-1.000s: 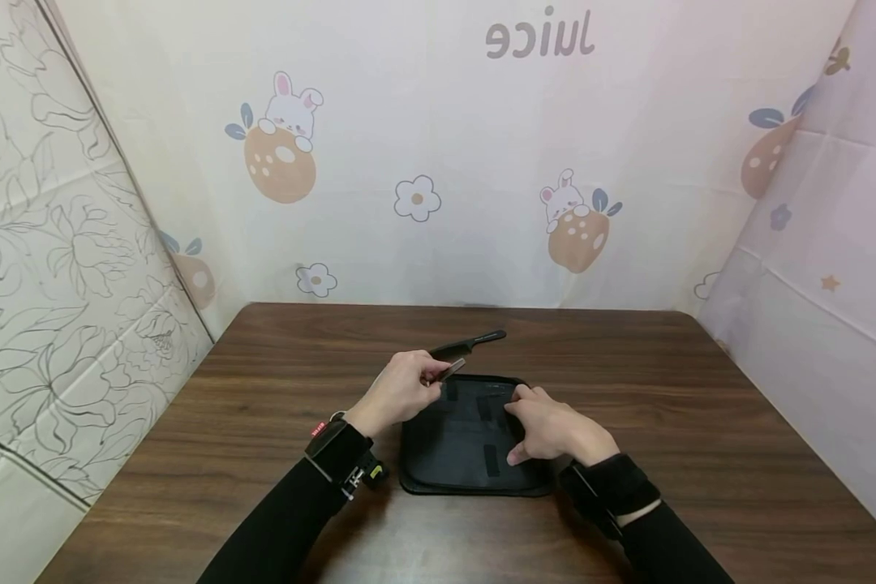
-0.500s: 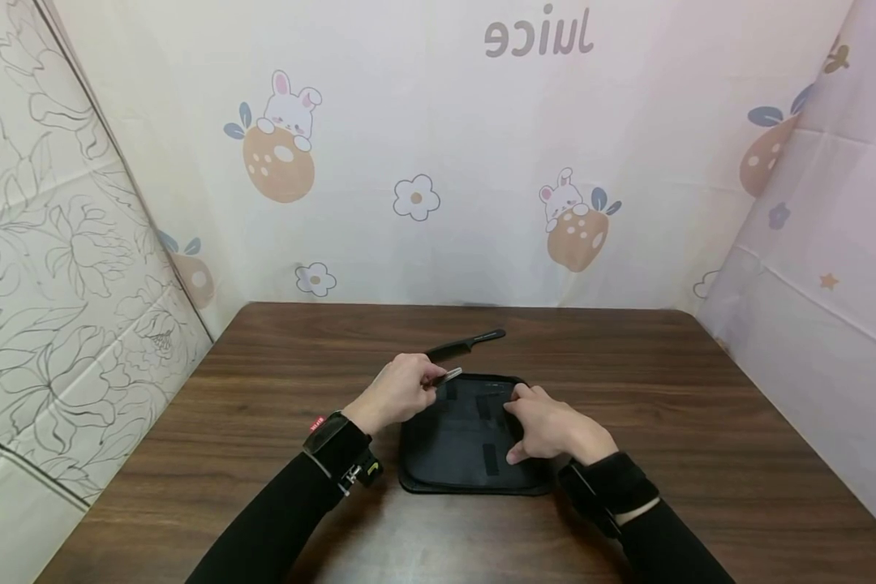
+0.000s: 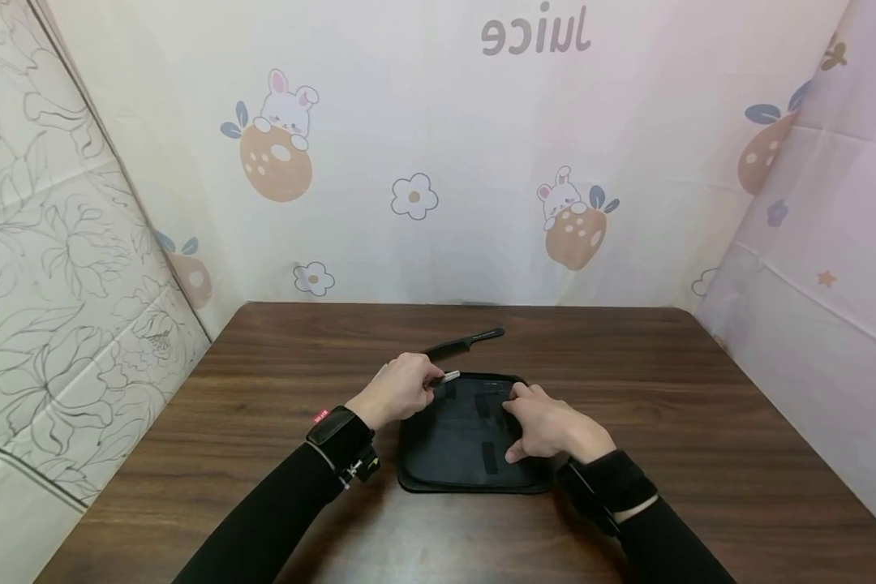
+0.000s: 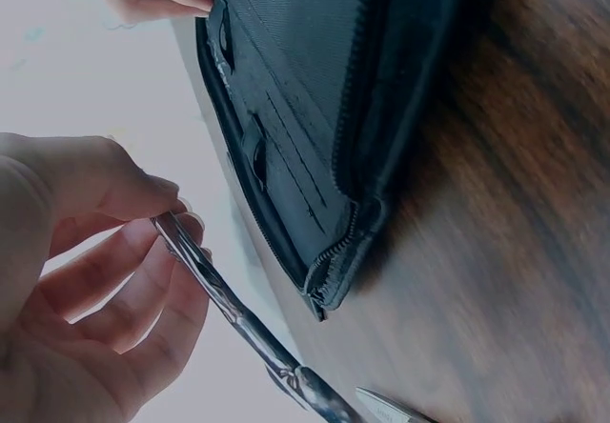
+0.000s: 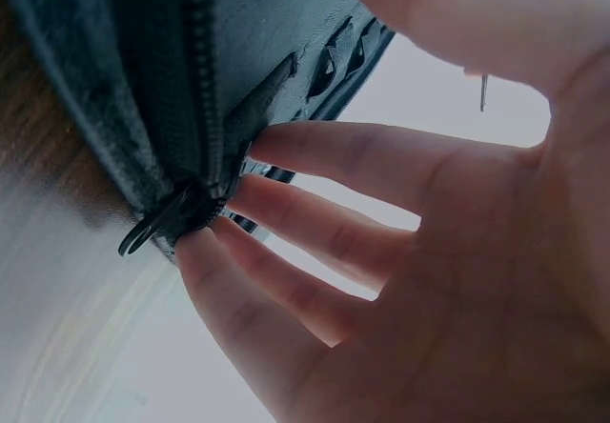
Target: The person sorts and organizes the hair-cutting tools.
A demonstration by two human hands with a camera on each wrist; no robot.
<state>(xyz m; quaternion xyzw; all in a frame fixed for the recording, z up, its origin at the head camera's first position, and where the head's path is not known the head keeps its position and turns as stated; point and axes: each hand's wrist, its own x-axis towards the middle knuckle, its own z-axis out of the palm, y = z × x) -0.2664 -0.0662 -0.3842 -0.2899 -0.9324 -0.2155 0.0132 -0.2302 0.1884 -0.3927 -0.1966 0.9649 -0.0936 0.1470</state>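
Note:
My left hand (image 3: pixel 397 388) pinches slim silver scissors (image 4: pixel 238 313) between thumb and fingertips, seen edge-on in the left wrist view. In the head view only their bright end (image 3: pixel 448 377) shows past the fingers, over the far left corner of a black zip case (image 3: pixel 453 454). The case lies spread on the table, with loops and slots inside. My right hand (image 3: pixel 555 426) has its fingertips on the case's far right edge, by the zip teeth (image 5: pixel 202 80) in the right wrist view. Its thumb stands apart from the fingers, over the inside of the case.
A black comb (image 3: pixel 463 345) with a handle lies behind the case, partly hidden by my left hand. A pointed metal tip (image 4: pixel 391 409) shows on the wooden table (image 3: pixel 672 389) in the left wrist view. Patterned curtains (image 3: pixel 474 203) stand round the table's back and sides.
My left hand has moved slightly left and turned, bringing the scissors lower and left, with less of them showing. My right hand and the case have hardly moved.

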